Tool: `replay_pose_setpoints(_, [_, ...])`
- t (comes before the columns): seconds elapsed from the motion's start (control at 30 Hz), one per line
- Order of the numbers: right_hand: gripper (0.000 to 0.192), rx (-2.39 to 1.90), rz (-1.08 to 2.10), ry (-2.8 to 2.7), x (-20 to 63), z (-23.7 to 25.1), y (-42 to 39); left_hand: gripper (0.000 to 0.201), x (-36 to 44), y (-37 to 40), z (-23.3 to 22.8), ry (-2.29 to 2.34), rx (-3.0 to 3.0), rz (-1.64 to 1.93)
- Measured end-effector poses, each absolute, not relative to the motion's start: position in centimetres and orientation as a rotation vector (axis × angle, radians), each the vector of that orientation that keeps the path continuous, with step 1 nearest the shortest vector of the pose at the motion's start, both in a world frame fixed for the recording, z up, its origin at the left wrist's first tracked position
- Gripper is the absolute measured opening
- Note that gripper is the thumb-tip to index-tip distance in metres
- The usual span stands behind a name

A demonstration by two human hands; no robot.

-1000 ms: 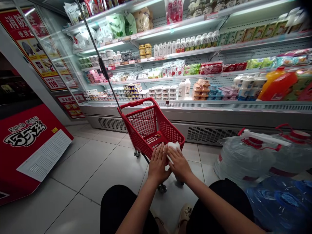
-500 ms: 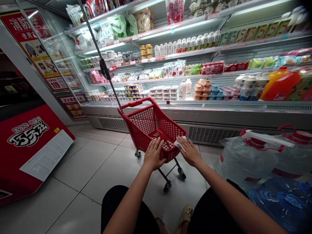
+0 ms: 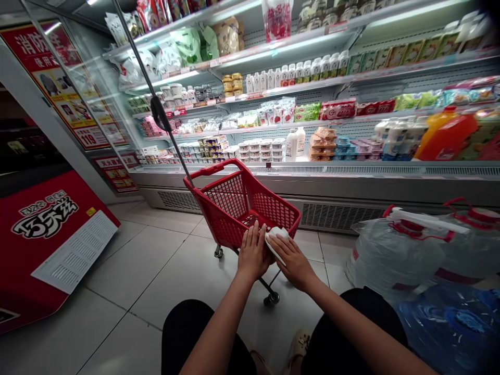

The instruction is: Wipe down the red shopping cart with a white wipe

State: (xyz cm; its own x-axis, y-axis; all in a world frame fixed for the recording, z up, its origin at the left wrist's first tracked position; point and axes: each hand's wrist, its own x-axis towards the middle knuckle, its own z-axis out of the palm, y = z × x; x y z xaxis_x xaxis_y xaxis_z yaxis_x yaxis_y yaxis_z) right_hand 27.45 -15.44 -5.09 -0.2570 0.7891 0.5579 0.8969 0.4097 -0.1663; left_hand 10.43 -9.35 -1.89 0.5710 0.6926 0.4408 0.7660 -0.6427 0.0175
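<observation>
A small red plastic shopping cart stands on the tiled floor in front of me, its long black handle pole rising to the upper left. My left hand lies flat against the cart's near wall, fingers apart. My right hand presses a white wipe onto the same wall, just below the rim. My knees in dark trousers show at the bottom of the view.
A lit chiller shelf with dairy cartons, bottles and packets runs behind the cart. Large plastic-wrapped water jugs sit on the floor at right. A red cabinet stands at left. Pale floor tiles lie between.
My right hand with the wipe slid right along the cart's wall, then back left beside my left hand. The cart shifted slightly with the rubbing.
</observation>
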Motion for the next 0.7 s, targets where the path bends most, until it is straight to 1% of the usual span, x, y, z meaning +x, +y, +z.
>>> replay_pose_setpoints(0.13, [0.060, -1.498, -0.205, -1.989, 27.6, -4.9, -15.0, 0.112, 11.1, -10.0, -2.0, -1.269, -2.614, -0.628])
replay_pose_setpoints(0.23, [0.057, -1.536, -0.125, -1.898, 27.7, -5.5, -14.6, 0.108, 11.6, -10.5, -2.0, -1.256, -2.622, -0.624])
replay_pose_setpoints(0.37, [0.065, -1.409, 0.009, -1.934, 29.0, -6.0, -14.5, 0.102, 11.9, -10.8, -2.1, -1.202, -2.633, -0.587])
replay_pose_setpoints(0.43, [0.065, -1.369, 0.040, -1.956, 29.7, -5.8, -14.9, 0.102, 12.0, -11.0, -2.2, -1.198, -2.629, -0.593])
replay_pose_setpoints(0.57, [0.058, -1.413, 0.029, -1.974, 29.9, -4.8, -16.5, 0.101, 12.3, -11.5, -2.2, -1.180, -2.648, -0.632])
replay_pose_setpoints(0.7, [0.054, -1.471, -0.046, -2.024, 30.5, -4.0, -17.7, 0.100, 12.1, -12.2, -2.0, -1.167, -2.654, -0.600])
